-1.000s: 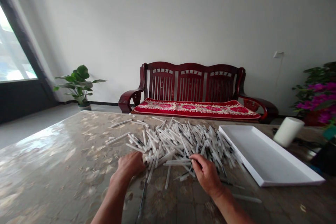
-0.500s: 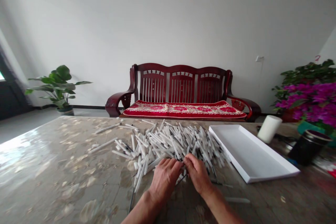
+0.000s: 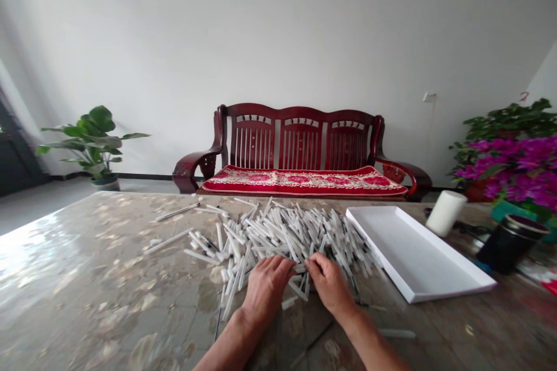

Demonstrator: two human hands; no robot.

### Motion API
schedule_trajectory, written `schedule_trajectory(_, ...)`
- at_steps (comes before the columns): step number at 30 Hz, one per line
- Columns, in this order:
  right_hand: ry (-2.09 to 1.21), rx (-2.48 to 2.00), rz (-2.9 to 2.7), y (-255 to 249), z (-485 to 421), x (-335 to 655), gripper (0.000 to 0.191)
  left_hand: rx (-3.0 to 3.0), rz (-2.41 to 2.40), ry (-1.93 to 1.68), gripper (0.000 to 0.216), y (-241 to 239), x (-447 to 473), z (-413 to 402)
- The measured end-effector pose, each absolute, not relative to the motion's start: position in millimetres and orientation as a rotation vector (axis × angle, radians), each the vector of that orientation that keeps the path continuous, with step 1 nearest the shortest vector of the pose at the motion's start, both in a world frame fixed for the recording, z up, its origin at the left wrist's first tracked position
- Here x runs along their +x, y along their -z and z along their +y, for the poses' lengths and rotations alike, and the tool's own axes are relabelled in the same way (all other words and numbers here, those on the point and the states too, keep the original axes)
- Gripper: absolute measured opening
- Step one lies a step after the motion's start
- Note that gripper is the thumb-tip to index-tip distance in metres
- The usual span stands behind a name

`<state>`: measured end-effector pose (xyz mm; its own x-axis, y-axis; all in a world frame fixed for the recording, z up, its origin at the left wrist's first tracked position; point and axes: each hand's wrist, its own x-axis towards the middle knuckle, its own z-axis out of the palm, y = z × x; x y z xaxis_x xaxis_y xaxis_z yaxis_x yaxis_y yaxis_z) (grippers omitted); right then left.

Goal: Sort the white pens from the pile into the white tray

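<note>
My left hand and my right hand meet over the near side of a heap of slim white tubes, some showing dark parts. A short whitish tube spans the gap between my fingertips. Both hands are closed in a pinch on its ends, which my fingers hide. Beneath them lie a few more white tubes. A thin dark rod, blurred, is on the table in front of my right wrist.
A shallow white box lid lies right of the heap. Beyond it stand a white cylinder, a black cup and purple flowers. Loose tubes lie to the left. A red wooden bench is behind the patterned table.
My hands have moved slightly apart, and a whitish tube now shows between them. The dark rod under my fingers is no longer there; one now shows nearer me on the table.
</note>
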<state>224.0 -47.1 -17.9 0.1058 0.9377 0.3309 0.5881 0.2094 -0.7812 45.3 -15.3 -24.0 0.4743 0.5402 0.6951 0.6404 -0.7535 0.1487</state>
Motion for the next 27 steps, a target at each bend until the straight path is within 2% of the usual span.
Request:
schedule_trajectory(7, -0.771, -1.244, -1.435, 14.8, -45.1, 226.7, 0.023, -2.650, -1.137, 1.144, 0.011, 27.7, 43.5, -9.4)
schedule_trajectory(11, -0.867, -1.237, -1.361, 15.1, -45.4, 227.6, 0.034, -2.646, -1.182, 1.160, 0.014, 28.5, 44.3, -9.3)
schedule_trajectory(15, -0.797, -1.353, -1.405, 15.5, -44.8, 228.6, 0.041, -2.658, -1.191, 1.133, 0.014, 28.1, 45.6, -10.6)
schedule_trajectory(20, -0.779, -1.278, -1.433, 13.0, -44.2, 228.8, 0.033, -2.659, -1.215, 1.121, 0.013, 28.8, 45.4, -9.9)
schedule_trajectory(23, -0.815, -1.293, -1.398, 11.5, -46.0, 228.7, 0.041, -2.651, -1.222, 1.141, 0.013, 29.4, 45.5, -9.3)
schedule_trajectory(27, -0.702, -1.439, -1.451, 12.3, -46.3, 229.0, 0.044, -2.667, -1.202, 1.128, 0.014, 29.5, 46.7, -10.1)
